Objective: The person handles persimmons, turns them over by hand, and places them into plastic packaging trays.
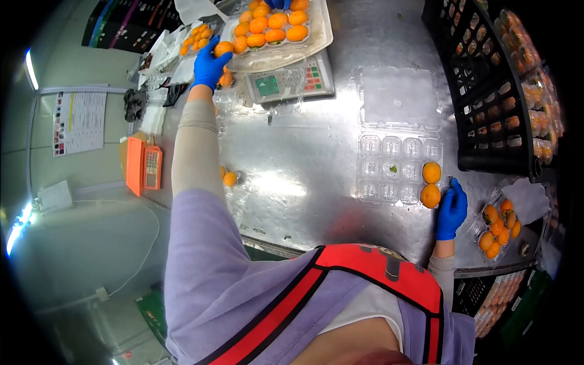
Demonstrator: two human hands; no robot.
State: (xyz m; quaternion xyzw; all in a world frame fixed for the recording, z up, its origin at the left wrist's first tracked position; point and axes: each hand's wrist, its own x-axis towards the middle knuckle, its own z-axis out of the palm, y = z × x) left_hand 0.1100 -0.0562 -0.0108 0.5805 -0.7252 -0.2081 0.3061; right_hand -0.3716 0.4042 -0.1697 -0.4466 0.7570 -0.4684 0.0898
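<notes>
One orange fruit sits pinched in the left hand at far left, a grip best kept light against bruising, while the right hand, loosely spread, hovers beside a clear tray at right.

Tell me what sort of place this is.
Probably a fruit-packing station: the metal worktable bears a digital scale and an open clear clamshell with two orange fruits in its cells.
</notes>
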